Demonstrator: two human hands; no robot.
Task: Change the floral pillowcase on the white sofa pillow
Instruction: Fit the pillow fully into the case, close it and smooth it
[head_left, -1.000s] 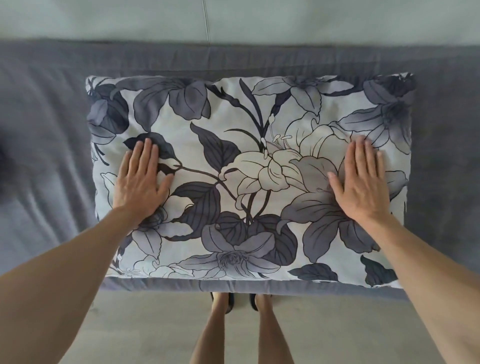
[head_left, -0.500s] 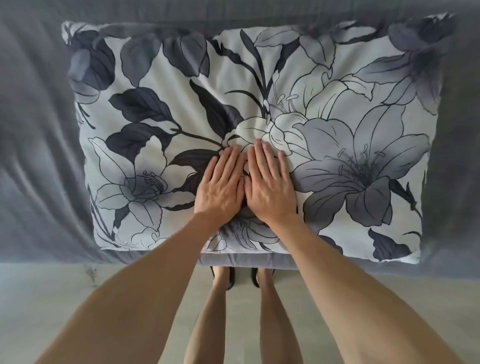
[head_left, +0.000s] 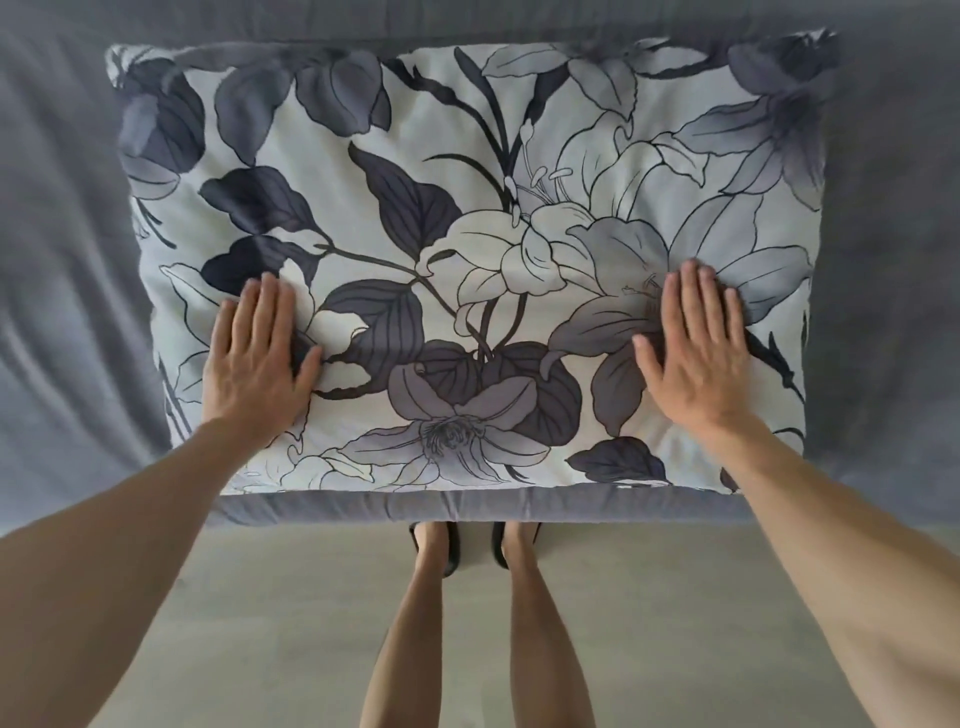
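Floral pillowcase (head_left: 467, 249) covers a pillow lying flat on the grey sofa (head_left: 62, 260), and both hands press on its near half. Left hand (head_left: 254, 364) lies at about 8 o'clock from the pillow's middle, palm down, fingers straight and together, gripping nothing. Right hand (head_left: 696, 348) lies at about 4 o'clock, likewise flat with straight fingers, holding nothing. The two hands are well apart, each near a short end of the pillow. The fabric puckers slightly around each palm. At 6 o'clock, beyond the sofa's front edge, the person's legs and dark sandals (head_left: 452, 551) stand on the pale floor (head_left: 260, 597).
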